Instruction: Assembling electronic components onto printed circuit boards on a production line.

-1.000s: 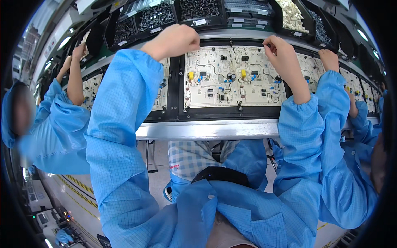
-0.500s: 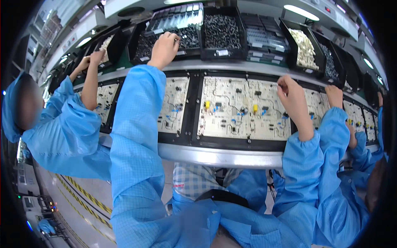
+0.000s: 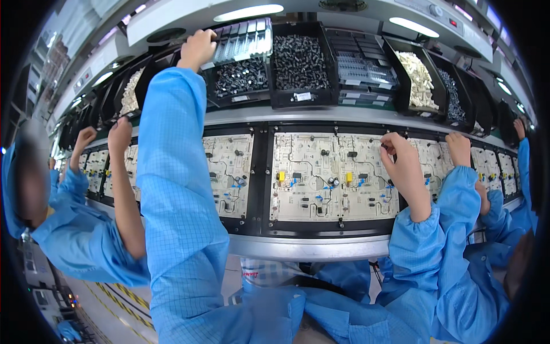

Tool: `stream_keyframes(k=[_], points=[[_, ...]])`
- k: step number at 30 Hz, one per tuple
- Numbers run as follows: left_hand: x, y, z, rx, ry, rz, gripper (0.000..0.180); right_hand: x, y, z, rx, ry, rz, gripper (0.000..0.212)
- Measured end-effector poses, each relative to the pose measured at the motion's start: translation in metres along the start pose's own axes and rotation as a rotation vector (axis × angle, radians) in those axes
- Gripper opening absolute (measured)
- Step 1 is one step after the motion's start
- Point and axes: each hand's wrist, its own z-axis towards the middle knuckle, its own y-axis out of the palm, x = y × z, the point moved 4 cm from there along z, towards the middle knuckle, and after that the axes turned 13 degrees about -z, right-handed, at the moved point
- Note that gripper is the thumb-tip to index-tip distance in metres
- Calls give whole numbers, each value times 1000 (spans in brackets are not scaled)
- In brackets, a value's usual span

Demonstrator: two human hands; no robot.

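Note:
My left hand [image 3: 196,49] is raised to the shelf of black parts bins, its fingers curled at the edge of a bin of small dark components [image 3: 239,77]; whether it holds a part is hidden. My right hand [image 3: 404,166] rests on the right side of a white circuit board [image 3: 326,178] in a black carrier frame, fingertips pinched at a small dark component near the board's upper right. The board carries yellow, blue and black parts.
A second board [image 3: 228,172] lies to the left in its carrier. More bins hold dark [image 3: 299,60] and cream [image 3: 420,80] parts. A co-worker's arms [image 3: 123,189] reach in on the left; another's hand [image 3: 460,149] works on the right. A metal rail [image 3: 309,247] edges the line.
My left hand has risen from the board area up to the parts bins. The view has tilted upward, bringing the bins into sight. My right hand stays at the board's right side.

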Motion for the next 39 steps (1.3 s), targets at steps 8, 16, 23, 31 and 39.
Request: stream_keyframes(k=[8, 16, 23, 31, 39], points=[[34, 15, 14, 116, 257, 90, 17, -9, -15, -16, 27, 62, 25, 17], [12, 31, 26, 79, 150, 90, 26, 15, -7, -41, 31, 156, 54, 18], [18, 20, 21, 175, 91, -87, 25, 22, -9, -45, 42, 230, 122, 19], [132, -46, -25, 736, 322, -693, 22, 31, -11, -44, 80, 190, 73, 15], [225, -34, -136, -488, 359, -703, 27, 36, -6, -46, 125, 149, 89, 15]])
